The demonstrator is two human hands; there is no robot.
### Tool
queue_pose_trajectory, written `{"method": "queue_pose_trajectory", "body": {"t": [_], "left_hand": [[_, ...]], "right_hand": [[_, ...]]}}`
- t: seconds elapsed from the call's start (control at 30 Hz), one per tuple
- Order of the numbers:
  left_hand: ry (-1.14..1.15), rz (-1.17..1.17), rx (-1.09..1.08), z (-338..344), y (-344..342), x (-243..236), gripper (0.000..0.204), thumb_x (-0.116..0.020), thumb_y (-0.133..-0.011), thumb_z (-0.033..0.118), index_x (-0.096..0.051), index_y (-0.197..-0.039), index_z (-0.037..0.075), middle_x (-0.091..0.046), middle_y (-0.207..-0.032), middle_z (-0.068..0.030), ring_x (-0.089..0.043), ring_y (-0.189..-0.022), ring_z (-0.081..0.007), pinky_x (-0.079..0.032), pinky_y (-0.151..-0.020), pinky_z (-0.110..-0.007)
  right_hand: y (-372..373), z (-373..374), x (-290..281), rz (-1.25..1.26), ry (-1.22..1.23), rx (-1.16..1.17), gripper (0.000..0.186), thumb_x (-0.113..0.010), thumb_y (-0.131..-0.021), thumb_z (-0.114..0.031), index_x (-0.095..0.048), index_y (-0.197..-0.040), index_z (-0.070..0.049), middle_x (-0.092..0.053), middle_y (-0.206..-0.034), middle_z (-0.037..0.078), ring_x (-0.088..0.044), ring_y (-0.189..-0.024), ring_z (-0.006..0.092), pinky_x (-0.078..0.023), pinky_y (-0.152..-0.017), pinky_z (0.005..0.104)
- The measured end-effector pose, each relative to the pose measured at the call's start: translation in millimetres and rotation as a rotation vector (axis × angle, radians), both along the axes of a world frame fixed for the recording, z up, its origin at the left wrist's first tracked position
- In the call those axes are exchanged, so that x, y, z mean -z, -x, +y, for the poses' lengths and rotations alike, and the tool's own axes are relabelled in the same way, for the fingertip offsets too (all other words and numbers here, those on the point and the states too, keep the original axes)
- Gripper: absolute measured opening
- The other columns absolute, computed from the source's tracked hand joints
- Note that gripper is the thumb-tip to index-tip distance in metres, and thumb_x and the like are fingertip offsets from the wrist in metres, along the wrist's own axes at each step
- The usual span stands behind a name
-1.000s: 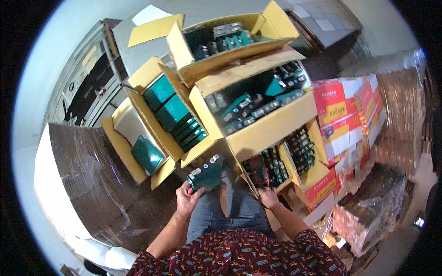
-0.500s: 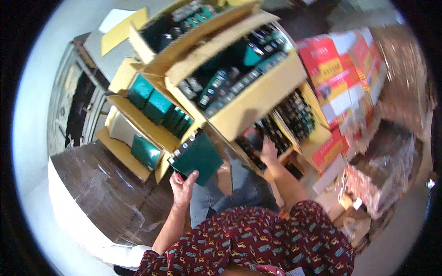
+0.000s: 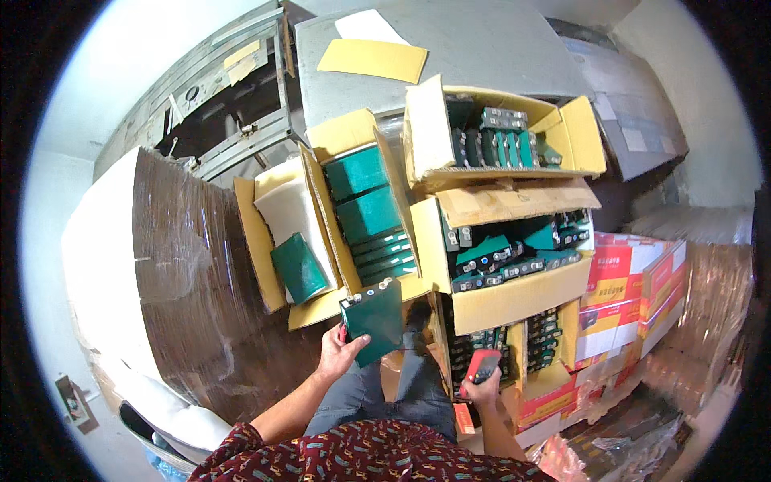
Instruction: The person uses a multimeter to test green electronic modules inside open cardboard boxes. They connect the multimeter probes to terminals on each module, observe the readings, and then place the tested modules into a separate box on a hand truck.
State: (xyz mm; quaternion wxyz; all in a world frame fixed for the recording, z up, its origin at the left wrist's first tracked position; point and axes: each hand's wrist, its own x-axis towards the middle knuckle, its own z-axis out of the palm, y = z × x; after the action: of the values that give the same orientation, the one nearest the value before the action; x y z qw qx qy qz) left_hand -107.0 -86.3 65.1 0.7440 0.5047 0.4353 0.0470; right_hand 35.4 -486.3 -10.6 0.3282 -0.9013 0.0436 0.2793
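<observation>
My left hand is closed on the lower left edge of a flat dark green battery cell, thumb over its face. Metal terminals run along the cell's top edge. A small red piece shows at my left fingers; its kind is unclear. In my right hand is a red handheld meter with a dark face, above a low carton of upright cells. Closest to the left hand are a carton holding stacked green cells and a carton flap area with one loose green cell.
Two more open cartons of cells, one farther and one nearer, stand ahead. Red-and-white printed boxes are stacked at right. A film-wrapped cardboard stack rises at left. Behind lies a grey surface with a yellow cardboard sheet.
The view has turned and shifted. My right hand has lifted from among the low carton's cells, bringing the red meter into clear sight. My left hand keeps hold of the battery cell.
</observation>
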Motion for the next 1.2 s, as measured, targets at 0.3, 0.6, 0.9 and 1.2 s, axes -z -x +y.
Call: {"method": "queue_pose_trajectory", "body": {"t": [0.3, 0.6, 0.9, 1.2], "left_hand": [[0.037, -0.097, -0.172, 38, -15, -22, 0.032, -0.074, -0.093, 0.008, -0.066, -0.122, -0.003, -0.071, -0.110, -0.0041, -0.065, -0.096, -0.0121, -0.055, -0.087, -0.031], [0.107, 0.116, -0.227, 51, -9, 5, 0.037, -0.083, -0.088, 0.017, -0.062, -0.117, 0.007, -0.068, -0.094, 0.0007, -0.056, -0.067, -0.0079, -0.043, -0.058, -0.026], [0.094, 0.173, -0.032, 42, -10, -11, 0.026, -0.084, -0.088, 0.020, -0.064, -0.100, 0.009, -0.058, -0.073, 0.0057, -0.041, -0.052, -0.0030, -0.030, -0.045, -0.023], [0.116, 0.091, 0.241, 5, -27, -29, 0.040, -0.083, -0.089, 0.022, -0.064, -0.119, 0.003, -0.067, -0.098, 0.0002, -0.057, -0.078, -0.0073, -0.047, -0.066, -0.025]], "right_hand": [[12, 43, -150, -0.106, -0.180, -0.369, 0.076, -0.086, -0.071, -0.021, -0.047, -0.134, -0.004, -0.054, -0.123, 0.010, -0.059, -0.109, 0.0283, -0.052, -0.092, 0.0421], [41, -97, -113, 0.162, 0.191, -0.048, 0.109, -0.097, -0.054, -0.028, -0.038, -0.141, 0.001, -0.062, -0.116, 0.015, -0.064, -0.105, 0.0296, -0.053, -0.094, 0.0407], [87, -94, -120, 0.315, 0.701, 0.107, 0.102, -0.096, -0.059, -0.035, -0.040, -0.138, -0.004, -0.066, -0.121, 0.025, -0.068, -0.110, 0.0400, -0.056, -0.091, 0.0486], [146, -113, -84, 0.355, 0.896, 0.021, 0.092, -0.094, -0.067, -0.032, -0.041, -0.137, -0.002, -0.062, -0.129, 0.024, -0.060, -0.121, 0.0443, -0.051, -0.104, 0.0504]]}}
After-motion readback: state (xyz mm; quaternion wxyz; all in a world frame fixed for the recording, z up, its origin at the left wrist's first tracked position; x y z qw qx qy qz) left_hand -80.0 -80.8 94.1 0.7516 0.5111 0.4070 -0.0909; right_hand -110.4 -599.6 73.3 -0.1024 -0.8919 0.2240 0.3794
